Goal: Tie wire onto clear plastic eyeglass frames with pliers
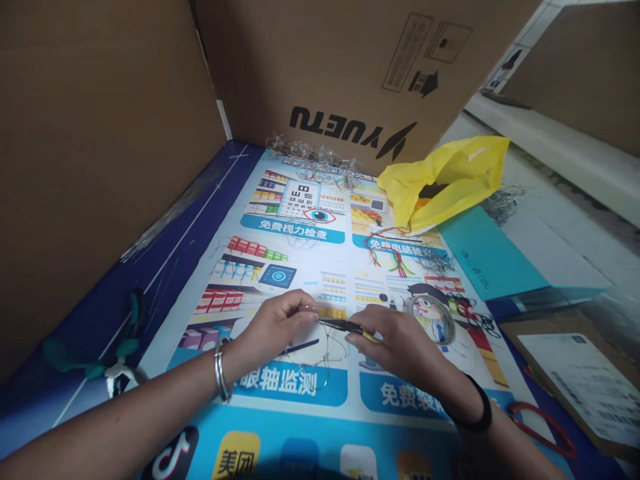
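The left hand (283, 327) is pinching a thin wire (326, 363) between closed fingers; the right hand (395, 333), fingers wrapped around them, is holding pliers (346, 325) tip-first toward the left (the wire's loops are trailing over a printed sheet (300, 263)).
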The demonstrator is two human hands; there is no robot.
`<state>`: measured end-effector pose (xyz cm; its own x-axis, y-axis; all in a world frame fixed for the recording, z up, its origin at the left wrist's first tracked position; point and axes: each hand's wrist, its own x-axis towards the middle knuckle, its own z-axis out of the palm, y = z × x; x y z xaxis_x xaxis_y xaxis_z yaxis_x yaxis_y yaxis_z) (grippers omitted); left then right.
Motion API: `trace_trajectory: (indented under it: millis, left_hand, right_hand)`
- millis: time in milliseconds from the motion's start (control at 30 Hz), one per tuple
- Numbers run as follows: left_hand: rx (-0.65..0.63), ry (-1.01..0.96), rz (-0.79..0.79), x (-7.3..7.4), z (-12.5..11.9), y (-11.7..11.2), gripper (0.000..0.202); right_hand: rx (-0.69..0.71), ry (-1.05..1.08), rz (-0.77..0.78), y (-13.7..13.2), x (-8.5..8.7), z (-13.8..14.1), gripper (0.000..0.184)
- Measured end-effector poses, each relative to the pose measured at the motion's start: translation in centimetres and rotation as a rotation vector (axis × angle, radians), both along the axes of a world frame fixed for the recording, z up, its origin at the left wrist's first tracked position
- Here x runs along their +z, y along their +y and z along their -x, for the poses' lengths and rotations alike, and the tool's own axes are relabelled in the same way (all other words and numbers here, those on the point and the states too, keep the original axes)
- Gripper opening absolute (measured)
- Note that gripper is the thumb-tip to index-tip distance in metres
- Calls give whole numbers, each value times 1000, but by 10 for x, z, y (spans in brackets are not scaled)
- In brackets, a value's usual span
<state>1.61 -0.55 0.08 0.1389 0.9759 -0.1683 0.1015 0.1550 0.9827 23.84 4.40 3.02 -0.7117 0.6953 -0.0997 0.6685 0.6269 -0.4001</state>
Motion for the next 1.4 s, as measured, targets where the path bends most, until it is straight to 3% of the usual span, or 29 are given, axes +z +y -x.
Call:
trace_trajectory:
  millis: [133, 300, 633, 967, 1400]
  left_hand:
    - [10, 29, 14, 4, 0, 0, 12]
    - [39, 154, -167, 8, 2, 1, 15]
    - [30, 134, -108, 7, 5, 6, 15]
    - [-19, 112, -149, 5, 7, 6, 15]
    - [-33, 112, -138, 6, 6, 5, 17]
  right_hand:
    - [-18, -61, -112, -4, 3, 3, 21]
    - [-45, -78, -260, -11, 6, 8, 22]
    - [-40, 52, -43, 2, 5, -3, 21]
    - [5, 104, -144, 2, 0, -2, 22]
    - [22, 117, -115, 3, -5, -4, 23]
